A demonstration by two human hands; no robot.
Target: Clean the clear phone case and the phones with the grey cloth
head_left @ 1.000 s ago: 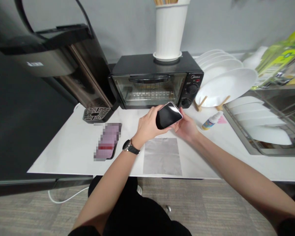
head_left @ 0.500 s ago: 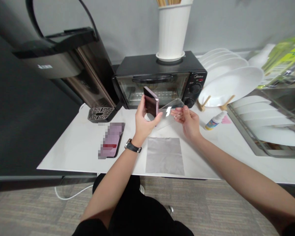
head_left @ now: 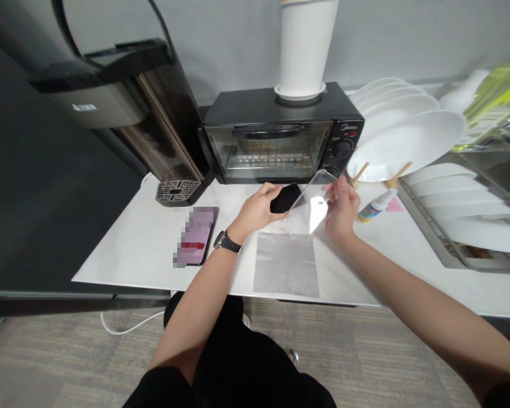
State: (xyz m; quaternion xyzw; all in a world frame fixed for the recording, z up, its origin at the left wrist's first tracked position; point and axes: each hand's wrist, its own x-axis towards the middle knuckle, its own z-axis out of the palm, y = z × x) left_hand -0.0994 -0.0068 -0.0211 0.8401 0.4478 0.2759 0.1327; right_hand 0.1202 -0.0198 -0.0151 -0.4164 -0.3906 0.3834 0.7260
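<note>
In front of the toaster oven, my left hand (head_left: 257, 211) grips a phone (head_left: 285, 199) by its left end, with the black screen facing up. My right hand (head_left: 342, 207) holds a clear phone case (head_left: 310, 207) by its right edge, tilted and catching a bright glare. The case's left edge overlaps the phone's right end in view; whether they touch I cannot tell. Below both hands a grey cloth (head_left: 285, 263) lies flat on the white counter. A second phone (head_left: 196, 235) with a pinkish display rests left of my left wrist.
The toaster oven (head_left: 276, 136) stands behind my hands with a white pot (head_left: 306, 51) on top. A small spray bottle (head_left: 376, 207) is right of my right hand. White plates (head_left: 408, 141) stand in a rack farther right, a drink dispenser (head_left: 153, 130) at left.
My left hand has lowered the phone from upright to nearly flat, screen up. The clear case has swung to a steeper tilt in my right hand, which moved slightly right.
</note>
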